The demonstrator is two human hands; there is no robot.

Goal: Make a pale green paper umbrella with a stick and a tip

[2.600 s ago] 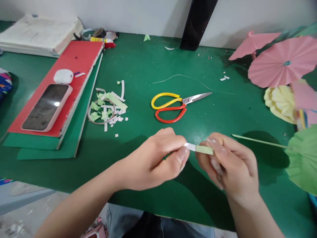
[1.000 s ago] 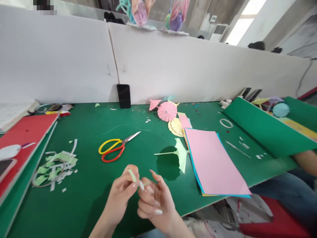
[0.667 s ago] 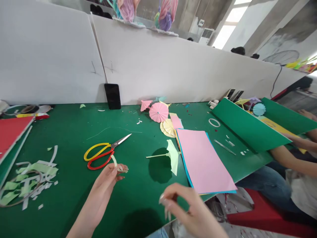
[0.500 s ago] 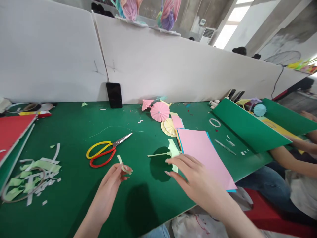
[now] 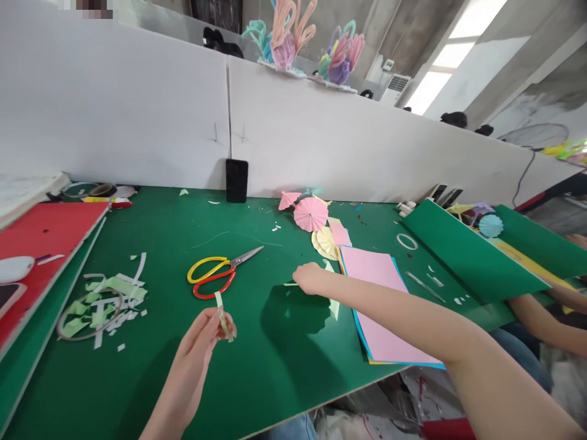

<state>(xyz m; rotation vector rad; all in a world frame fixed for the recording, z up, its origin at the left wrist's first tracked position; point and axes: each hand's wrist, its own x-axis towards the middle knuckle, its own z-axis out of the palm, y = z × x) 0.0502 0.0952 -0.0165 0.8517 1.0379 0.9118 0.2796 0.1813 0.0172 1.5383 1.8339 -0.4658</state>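
My left hand pinches a narrow pale green paper strip between thumb and fingers, low over the table. A small light green paper umbrella lies on its side beside the coloured sheets, its canopy partly hidden by my right forearm. My right hand is closed at the umbrella's thin stick, whose end shows left of the knuckles; the fingertips are hidden. Scissors with one yellow and one red handle lie partly open beyond my left hand. A stack of pink and blue paper lies under my right forearm.
Pink paper umbrellas and yellow pleated discs sit at the back. Green and white scraps lie at left, near a red board. A phone leans on the white partition. Another person's arms are at right.
My right hand has reached leftward across the umbrella and closed at its stick. My left hand still holds the strip, now turned more upright. The view has shifted left.
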